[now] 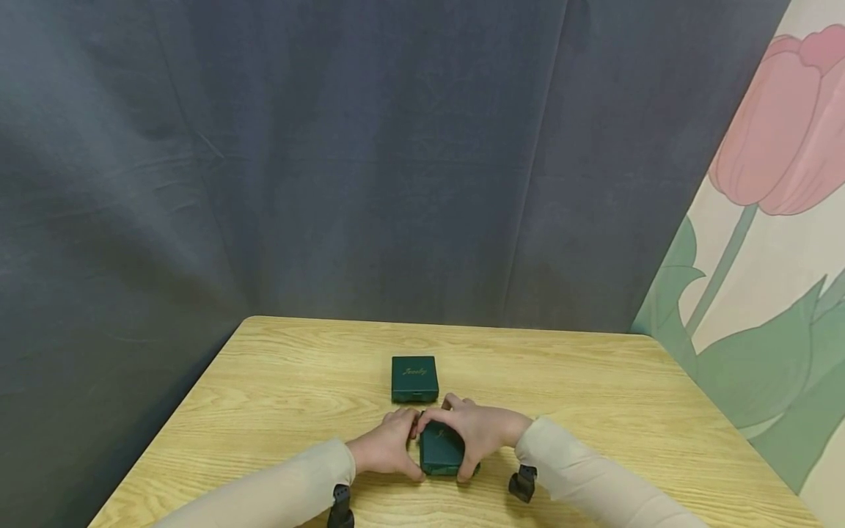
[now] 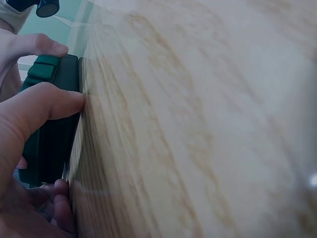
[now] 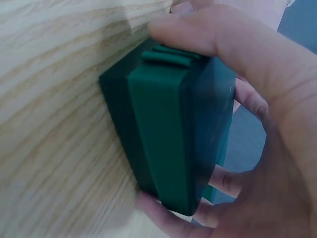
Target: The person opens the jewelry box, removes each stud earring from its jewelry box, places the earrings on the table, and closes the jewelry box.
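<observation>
Both hands hold a small dark green jewelry box on the table. My left hand grips its left side, the thumb by the front corner and the fingers toward the back. Across from it, my right hand spans the box from the right, thumb at the front and fingers reaching over to the back. In the right wrist view the box shows a clasp on its side, and its lid looks closed. In the left wrist view, the left thumb presses the box's edge near the tabletop.
A second green jewelry box with gold lettering on its lid sits just behind the hands. The light wood table reaches back to a dark grey curtain. A wall with a painted tulip stands on the right.
</observation>
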`<move>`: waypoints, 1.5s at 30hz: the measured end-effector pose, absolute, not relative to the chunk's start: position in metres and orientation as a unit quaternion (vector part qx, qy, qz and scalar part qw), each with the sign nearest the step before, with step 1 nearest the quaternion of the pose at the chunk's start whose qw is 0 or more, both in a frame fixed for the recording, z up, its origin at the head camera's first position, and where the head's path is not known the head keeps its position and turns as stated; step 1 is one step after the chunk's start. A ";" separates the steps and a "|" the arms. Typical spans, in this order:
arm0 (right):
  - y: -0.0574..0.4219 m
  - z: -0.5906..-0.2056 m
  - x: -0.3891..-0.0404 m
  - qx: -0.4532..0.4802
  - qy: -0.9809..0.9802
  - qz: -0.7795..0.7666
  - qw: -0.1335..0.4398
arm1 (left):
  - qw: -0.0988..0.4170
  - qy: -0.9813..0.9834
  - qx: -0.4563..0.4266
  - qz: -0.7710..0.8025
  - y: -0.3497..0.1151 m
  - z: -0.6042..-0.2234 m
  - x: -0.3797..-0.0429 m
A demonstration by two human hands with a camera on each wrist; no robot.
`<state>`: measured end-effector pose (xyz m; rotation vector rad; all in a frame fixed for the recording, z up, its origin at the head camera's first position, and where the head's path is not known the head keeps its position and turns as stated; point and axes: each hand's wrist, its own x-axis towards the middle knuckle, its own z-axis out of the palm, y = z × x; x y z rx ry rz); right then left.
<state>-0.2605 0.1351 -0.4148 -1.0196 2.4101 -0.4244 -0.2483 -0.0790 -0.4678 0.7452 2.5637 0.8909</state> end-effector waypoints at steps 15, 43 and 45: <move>0.135 -0.413 -0.261 -0.395 0.880 -0.120 0.234 | 0.160 0.899 0.266 0.310 -0.078 -0.465 -0.247; 0.136 -0.415 -0.263 -0.402 0.876 -0.134 0.231 | 0.170 0.897 0.262 0.314 -0.077 -0.463 -0.247; 0.136 -0.416 -0.263 -0.402 0.876 -0.134 0.232 | 0.171 0.897 0.262 0.312 -0.077 -0.464 -0.247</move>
